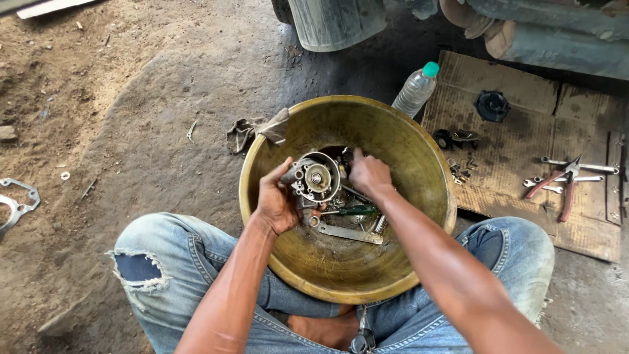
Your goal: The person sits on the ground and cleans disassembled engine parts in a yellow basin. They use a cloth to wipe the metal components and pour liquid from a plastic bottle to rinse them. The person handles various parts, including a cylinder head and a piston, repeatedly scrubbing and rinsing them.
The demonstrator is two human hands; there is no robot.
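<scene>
A big brass-coloured bowl (pixel 419 151) sits on the ground between my knees. My left hand (pixel 275 200) grips a grey metal engine part (pixel 316 177), round with a hole in its middle, and holds it over the bowl's centre. My right hand (pixel 369 174) reaches down into the bowl just right of the part, fingers bent among small dark pieces; what they touch is hidden. A green-handled screwdriver (pixel 350 210) and a flat wrench (pixel 347 233) lie in the bowl's bottom.
A flat cardboard sheet (pixel 524 141) to the right carries red-handled pliers (pixel 557 187), wrenches (pixel 580 166), small bolts and a black round part (pixel 492 105). A plastic bottle (pixel 416 88) with a green cap stands behind the bowl. A rag (pixel 259 130) lies at the left rim, a gasket (pixel 16 200) at far left.
</scene>
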